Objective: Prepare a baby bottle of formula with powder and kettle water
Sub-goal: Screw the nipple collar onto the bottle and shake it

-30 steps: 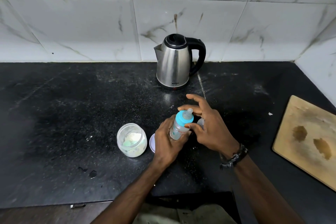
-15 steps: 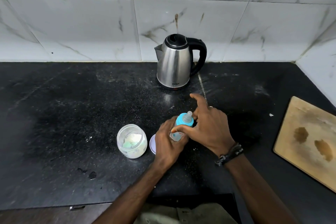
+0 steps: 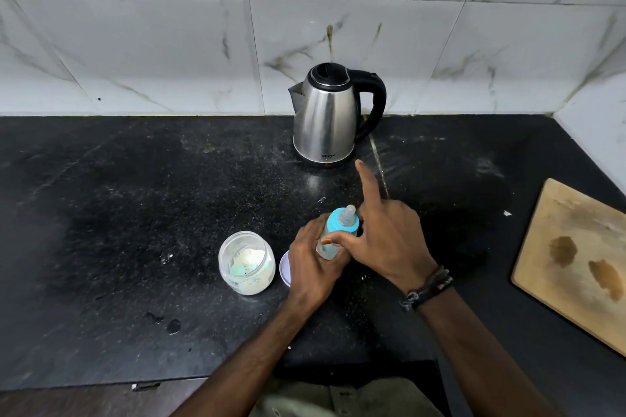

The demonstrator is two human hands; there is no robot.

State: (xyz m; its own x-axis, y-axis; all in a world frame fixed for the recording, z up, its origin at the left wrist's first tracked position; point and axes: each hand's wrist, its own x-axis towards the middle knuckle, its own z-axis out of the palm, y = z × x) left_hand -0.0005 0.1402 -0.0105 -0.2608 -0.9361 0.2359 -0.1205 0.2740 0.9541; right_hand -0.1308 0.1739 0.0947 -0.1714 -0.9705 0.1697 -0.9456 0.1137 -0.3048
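both hands on the baby bottle

the left hand (image 3: pixel 313 259) wraps the clear body of the baby bottle (image 3: pixel 338 230), upright on the black counter (image 3: pixel 135 213); the right hand (image 3: pixel 386 237) pinches its blue collar, index finger raised; the open powder jar (image 3: pixel 246 262) stands just left; the kettle (image 3: pixel 330 117) sits behind.

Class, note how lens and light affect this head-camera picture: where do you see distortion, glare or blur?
Head view: wide-angle bending curves the tile lines toward the edges; soft glare streaks the steel kettle and a pale sheen lies on the black counter before it; the hands look fairly sharp.
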